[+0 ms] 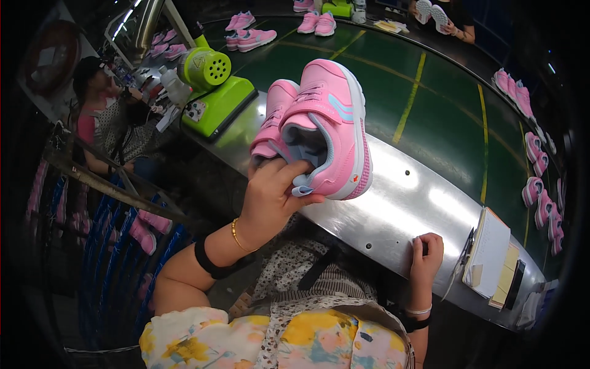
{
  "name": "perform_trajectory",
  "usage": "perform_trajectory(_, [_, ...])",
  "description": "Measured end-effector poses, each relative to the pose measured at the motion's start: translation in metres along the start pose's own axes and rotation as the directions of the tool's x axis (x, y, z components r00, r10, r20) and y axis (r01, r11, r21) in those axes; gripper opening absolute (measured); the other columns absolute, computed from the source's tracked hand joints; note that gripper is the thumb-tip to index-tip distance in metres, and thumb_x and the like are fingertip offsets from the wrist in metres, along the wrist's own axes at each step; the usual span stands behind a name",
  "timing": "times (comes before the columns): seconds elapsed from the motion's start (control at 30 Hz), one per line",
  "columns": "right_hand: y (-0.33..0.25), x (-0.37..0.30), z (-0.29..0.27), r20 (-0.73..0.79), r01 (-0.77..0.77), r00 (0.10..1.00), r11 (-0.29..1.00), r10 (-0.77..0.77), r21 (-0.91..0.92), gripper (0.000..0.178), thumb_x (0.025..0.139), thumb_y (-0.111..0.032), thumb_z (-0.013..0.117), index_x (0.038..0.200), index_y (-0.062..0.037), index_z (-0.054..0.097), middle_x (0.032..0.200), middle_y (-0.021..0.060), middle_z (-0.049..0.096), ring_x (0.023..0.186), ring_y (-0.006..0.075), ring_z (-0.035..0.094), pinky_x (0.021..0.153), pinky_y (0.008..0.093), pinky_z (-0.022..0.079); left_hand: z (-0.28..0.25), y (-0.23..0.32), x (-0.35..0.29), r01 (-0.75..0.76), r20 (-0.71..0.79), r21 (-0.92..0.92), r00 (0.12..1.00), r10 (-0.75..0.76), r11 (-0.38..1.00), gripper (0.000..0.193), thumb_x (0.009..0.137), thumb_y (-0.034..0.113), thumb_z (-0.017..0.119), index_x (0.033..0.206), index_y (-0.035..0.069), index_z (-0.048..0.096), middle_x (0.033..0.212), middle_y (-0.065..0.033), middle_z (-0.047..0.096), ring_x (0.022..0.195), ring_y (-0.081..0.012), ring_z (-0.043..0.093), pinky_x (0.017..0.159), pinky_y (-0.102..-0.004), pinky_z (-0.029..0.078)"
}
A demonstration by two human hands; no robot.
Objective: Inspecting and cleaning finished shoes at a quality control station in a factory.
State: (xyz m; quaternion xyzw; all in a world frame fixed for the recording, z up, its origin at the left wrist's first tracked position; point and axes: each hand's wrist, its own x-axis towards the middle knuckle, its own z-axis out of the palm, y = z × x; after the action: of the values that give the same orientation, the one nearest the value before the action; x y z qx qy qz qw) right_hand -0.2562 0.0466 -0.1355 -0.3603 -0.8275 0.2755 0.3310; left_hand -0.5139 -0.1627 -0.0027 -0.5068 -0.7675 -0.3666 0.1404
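My left hand (268, 200) is closed on the heel ends of a pair of pink children's sneakers, its fingers inside the openings. The front sneaker (344, 147) has a strap, light blue stripes, a grey lining and a white and pink sole. Partly hidden behind it is the other sneaker (278, 111). Both are raised above the metal ledge, toes pointing away from me. My right hand (426, 257) rests at the near edge of the metal ledge (393, 209), fingers curled in with nothing visible in them.
Beyond the ledge runs a green conveyor belt (381, 92) with yellow lines. A green machine (218, 111) stands at the left, near a seated person (104, 123). A notebook (488, 252) lies right of my right hand. Pink sneakers (255, 40) line the far side; another person (455, 27) holds shoes there.
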Motion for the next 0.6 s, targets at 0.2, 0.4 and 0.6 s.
perform_trajectory(0.2, [0.019,-0.011,0.000,-0.001,0.008,1.000,0.999,-0.008,0.051,0.008,0.083,-0.004,0.054,0.079,0.0015,0.049,0.083,0.0101,0.048,0.077,0.0212,0.049,0.072,0.0304,0.041,-0.048,-0.018,-0.012,-0.054,-0.259,0.359,0.953,0.155,0.932,0.049,0.063,0.045,0.076,0.095,0.010,0.062,0.072,-0.0042,0.052,0.069,-0.0232,0.053,0.086,-0.0436,0.035])
perform_trajectory(0.4, [-0.004,-0.010,-0.017,0.078,-0.083,0.993,0.992,0.091,-0.095,0.029,0.086,-0.024,0.060,0.093,0.0038,0.062,0.092,0.0203,0.061,0.084,0.0322,0.056,0.078,0.0400,0.045,-0.179,-0.020,-0.019,0.156,-0.405,0.817,0.841,0.360,0.556,0.047,0.064,0.046,0.075,0.094,0.011,0.064,0.070,-0.0022,0.052,0.068,-0.0222,0.053,0.085,-0.0437,0.035])
perform_trajectory(0.6, [0.007,-0.002,-0.015,0.057,-0.014,0.998,0.995,0.019,-0.099,0.028,0.087,-0.024,0.058,0.090,0.0039,0.063,0.089,0.0202,0.061,0.082,0.0345,0.056,0.077,0.0406,0.045,-0.367,-0.029,-0.051,0.500,-0.466,0.866,0.820,0.331,-0.019,0.048,0.067,0.055,0.069,0.098,0.019,0.066,0.075,-0.0010,0.058,0.077,-0.0217,0.059,0.088,-0.0562,0.033])
